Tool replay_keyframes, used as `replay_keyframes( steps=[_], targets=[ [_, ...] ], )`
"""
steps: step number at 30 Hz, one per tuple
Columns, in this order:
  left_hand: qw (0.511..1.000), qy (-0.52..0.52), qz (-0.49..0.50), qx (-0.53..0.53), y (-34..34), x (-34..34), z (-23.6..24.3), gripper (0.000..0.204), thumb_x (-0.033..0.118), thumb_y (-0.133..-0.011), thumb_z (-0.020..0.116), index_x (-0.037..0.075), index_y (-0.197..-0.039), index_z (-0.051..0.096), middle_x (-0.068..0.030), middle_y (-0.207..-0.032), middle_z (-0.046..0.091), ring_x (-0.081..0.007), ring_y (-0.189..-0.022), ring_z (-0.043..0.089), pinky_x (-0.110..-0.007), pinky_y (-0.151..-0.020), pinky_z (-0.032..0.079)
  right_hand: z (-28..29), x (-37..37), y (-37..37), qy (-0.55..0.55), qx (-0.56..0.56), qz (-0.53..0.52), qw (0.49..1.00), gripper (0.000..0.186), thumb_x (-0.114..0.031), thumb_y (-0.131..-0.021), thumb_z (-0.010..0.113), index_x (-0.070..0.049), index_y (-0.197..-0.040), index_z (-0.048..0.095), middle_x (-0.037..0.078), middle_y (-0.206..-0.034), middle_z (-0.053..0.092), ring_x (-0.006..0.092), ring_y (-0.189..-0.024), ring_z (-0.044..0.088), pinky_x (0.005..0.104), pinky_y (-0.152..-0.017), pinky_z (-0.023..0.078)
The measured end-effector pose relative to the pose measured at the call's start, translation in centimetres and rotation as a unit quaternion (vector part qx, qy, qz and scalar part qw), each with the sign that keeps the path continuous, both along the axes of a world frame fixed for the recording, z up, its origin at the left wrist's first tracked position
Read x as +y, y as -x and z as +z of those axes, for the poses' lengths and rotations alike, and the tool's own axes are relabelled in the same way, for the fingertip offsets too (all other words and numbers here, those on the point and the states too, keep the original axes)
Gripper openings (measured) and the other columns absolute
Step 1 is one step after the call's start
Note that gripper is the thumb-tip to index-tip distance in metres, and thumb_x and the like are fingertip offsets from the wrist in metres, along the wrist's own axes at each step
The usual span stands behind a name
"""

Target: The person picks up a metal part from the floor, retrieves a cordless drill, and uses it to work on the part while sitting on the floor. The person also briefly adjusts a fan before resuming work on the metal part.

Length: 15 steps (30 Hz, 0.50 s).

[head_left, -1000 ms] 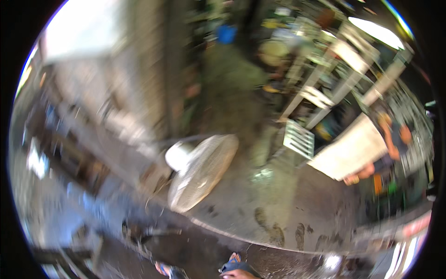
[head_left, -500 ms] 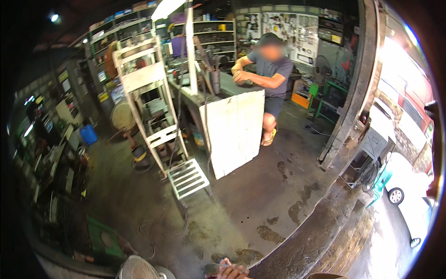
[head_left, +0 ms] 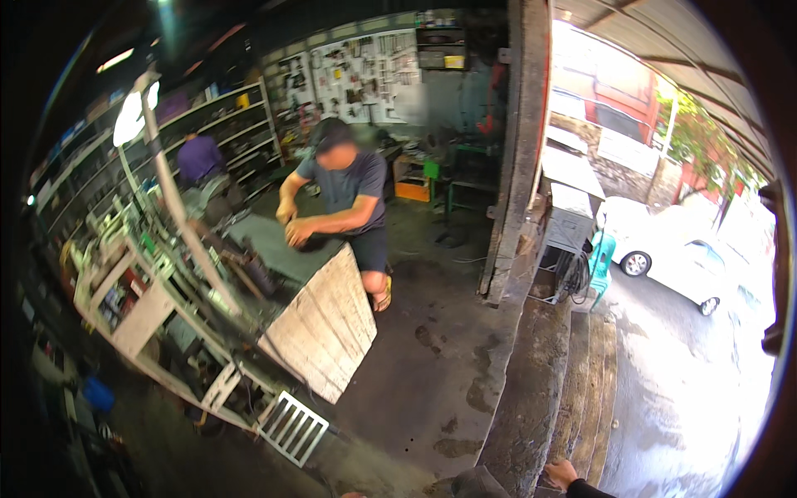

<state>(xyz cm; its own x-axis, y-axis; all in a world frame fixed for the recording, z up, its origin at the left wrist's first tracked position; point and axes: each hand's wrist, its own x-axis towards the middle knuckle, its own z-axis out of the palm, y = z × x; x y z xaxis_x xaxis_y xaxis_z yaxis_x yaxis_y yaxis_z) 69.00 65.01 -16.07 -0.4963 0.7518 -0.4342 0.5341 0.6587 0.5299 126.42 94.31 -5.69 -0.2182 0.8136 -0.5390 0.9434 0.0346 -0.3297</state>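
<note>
My right hand [head_left: 562, 474] is at the lower edge, right of the middle, with a dark cuff or sleeve behind it. Its fingers look curled in, and I see nothing in them. It appears over the worn step edge [head_left: 573, 415]. Of my left hand [head_left: 354, 495] only a sliver shows at the bottom rim, so its fingers are hidden. Between the two hands a dark rounded shape [head_left: 477, 483], perhaps my clothed knee, rises from the lower edge. Neither hand is near the workbench.
A person in a dark shirt [head_left: 344, 187] works with both hands at a metal-topped bench [head_left: 274, 241]. Another person in purple [head_left: 199, 158] bends by the shelves. A pale metal frame [head_left: 141, 319] stands left. Outside are a green chair [head_left: 602, 261] and white car [head_left: 664, 253].
The view has swung right and tilted, bringing in more of the street. My hands, clasped together at the lower edge before, are now apart, the right one farther right.
</note>
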Motion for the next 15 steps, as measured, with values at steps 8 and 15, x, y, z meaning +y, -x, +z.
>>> replay_keyframes(
  steps=[8, 15],
  targets=[
    [0.998, -0.027, -0.049, -0.013, 3.1, 22.8, 3.2, 0.043, 0.04, -0.096, 0.067, 0.001, -0.113, 0.075, -0.0223, -0.111, 0.074, -0.0431, -0.108, 0.067, -0.052, -0.092, 0.052, -6.0, -3.1, -2.4, 0.233, 0.023, -0.124, 0.964, 0.044, -0.042, -0.099, 0.051, -0.005, -0.097, 0.074, 0.02, -0.09, 0.073, 0.0342, -0.08, 0.069, 0.0459, -0.071, 0.054],
    [0.968, -0.035, -0.203, -0.143, 0.5, 35.4, 13.6, 0.038, 0.031, -0.094, 0.07, 0.002, -0.117, 0.074, -0.0193, -0.113, 0.075, -0.037, -0.107, 0.069, -0.046, -0.094, 0.053, -3.5, 17.0, 5.2, 0.096, 0.08, -0.034, 0.992, 0.051, -0.045, -0.094, 0.051, 0.0, -0.089, 0.075, 0.025, -0.088, 0.072, 0.0443, -0.085, 0.069, 0.0539, -0.077, 0.053]
  ],
)
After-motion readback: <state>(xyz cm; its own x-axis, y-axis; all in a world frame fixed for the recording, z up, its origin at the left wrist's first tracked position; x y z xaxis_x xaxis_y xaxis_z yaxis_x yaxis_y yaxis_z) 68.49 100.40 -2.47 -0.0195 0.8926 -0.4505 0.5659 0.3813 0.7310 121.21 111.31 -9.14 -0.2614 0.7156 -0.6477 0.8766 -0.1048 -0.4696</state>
